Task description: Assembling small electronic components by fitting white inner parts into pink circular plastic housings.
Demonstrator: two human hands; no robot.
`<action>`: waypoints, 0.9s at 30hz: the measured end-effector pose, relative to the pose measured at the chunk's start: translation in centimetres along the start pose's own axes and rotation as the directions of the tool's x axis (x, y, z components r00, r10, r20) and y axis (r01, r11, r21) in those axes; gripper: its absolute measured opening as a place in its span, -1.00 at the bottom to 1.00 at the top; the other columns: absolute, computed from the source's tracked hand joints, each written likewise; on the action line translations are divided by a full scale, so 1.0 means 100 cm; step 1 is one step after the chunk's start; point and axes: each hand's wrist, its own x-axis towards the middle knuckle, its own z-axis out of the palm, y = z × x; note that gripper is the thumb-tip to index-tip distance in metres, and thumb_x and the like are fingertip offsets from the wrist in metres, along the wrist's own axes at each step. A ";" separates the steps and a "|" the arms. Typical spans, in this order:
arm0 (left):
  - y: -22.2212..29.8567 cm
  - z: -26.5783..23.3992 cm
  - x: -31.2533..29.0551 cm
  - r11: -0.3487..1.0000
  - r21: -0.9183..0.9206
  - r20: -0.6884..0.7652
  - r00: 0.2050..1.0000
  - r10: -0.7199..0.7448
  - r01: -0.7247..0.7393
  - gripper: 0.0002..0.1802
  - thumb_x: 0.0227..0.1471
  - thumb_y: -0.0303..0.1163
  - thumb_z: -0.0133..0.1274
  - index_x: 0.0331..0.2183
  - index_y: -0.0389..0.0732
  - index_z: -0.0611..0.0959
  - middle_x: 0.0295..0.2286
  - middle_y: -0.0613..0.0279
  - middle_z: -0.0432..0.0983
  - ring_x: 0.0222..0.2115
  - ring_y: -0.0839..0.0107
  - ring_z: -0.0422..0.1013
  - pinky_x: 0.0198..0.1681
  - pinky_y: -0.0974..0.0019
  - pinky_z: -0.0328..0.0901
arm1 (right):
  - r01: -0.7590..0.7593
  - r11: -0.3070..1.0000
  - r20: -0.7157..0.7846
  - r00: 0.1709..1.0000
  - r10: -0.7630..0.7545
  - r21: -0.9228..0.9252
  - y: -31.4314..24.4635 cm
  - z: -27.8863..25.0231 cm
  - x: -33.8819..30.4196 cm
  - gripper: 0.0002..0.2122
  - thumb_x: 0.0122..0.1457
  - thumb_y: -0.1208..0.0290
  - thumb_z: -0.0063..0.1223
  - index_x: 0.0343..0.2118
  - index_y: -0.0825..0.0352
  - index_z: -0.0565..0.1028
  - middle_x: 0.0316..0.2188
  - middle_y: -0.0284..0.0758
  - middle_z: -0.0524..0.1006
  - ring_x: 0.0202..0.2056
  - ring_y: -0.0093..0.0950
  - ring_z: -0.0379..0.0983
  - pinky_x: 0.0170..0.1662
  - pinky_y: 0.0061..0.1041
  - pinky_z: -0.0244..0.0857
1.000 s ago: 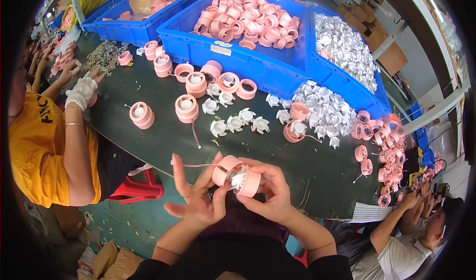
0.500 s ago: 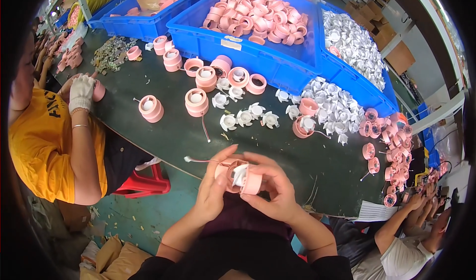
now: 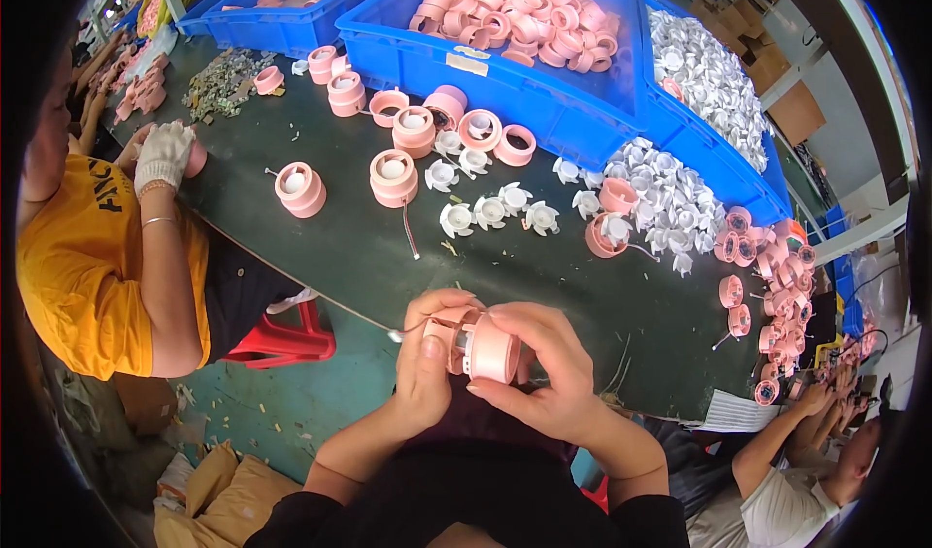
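Note:
Close to my body, just over the table's near edge, my left hand [image 3: 427,364] grips a pink round housing part [image 3: 442,337] with a thin cable and a white plug [image 3: 395,335] sticking out to the left. Fingers of my right hand [image 3: 551,368] wrap round a pink plastic ring [image 3: 493,348]. The two pink pieces face each other side on, with a narrow gap where a little white shows between them. Further off on the table stand pink assembled housings with white centres [image 3: 393,178] and several loose white fan wheels [image 3: 490,210].
Blue bins [image 3: 582,121] along the far side hold pink rings and white fan wheels. A heap of white fan wheels [image 3: 660,203] lies before them; pink housings [image 3: 777,296] pile at right. A co-worker in a yellow shirt [image 3: 92,276] works at left, beside a red stool [image 3: 286,339].
My hands have brought the two pink pieces closer together, and the white fan wheel between them is now mostly covered. The plug has shifted to the right and down.

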 end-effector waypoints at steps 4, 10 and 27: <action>-0.001 0.002 -0.001 1.000 0.007 0.014 1.000 0.015 -0.015 -0.50 0.23 -0.09 -0.37 -0.01 -0.33 0.23 -0.19 0.00 0.35 -0.21 0.37 0.35 -0.12 0.33 0.26 | 0.067 0.995 -0.060 0.996 -0.071 -0.072 0.002 0.005 0.001 -0.46 -0.18 0.45 0.38 -0.08 0.40 0.40 -0.11 -0.16 0.40 -0.15 -0.36 0.41 -0.28 -0.54 0.38; -0.007 0.000 -0.001 0.996 0.029 0.036 0.996 0.085 -0.086 -0.54 0.22 -0.13 -0.33 -0.04 -0.31 0.24 -0.18 -0.02 0.30 -0.19 0.32 0.31 -0.10 0.28 0.24 | 0.038 0.998 -0.063 0.997 -0.041 -0.047 0.001 0.009 -0.002 -0.48 -0.19 0.45 0.38 -0.10 0.39 0.42 -0.14 -0.16 0.40 -0.19 -0.34 0.43 -0.20 -0.48 0.38; -0.009 -0.001 -0.003 0.956 0.109 0.083 0.961 0.263 -0.271 -0.55 0.15 0.04 -0.23 -0.16 -0.15 0.27 -0.22 -0.05 0.25 -0.29 0.21 0.34 -0.26 0.19 0.34 | 0.169 0.985 -0.077 0.982 -0.170 -0.011 0.000 0.014 -0.014 -0.51 -0.19 0.53 0.37 -0.13 0.40 0.43 -0.06 -0.08 0.34 -0.14 -0.30 0.43 -0.14 -0.45 0.39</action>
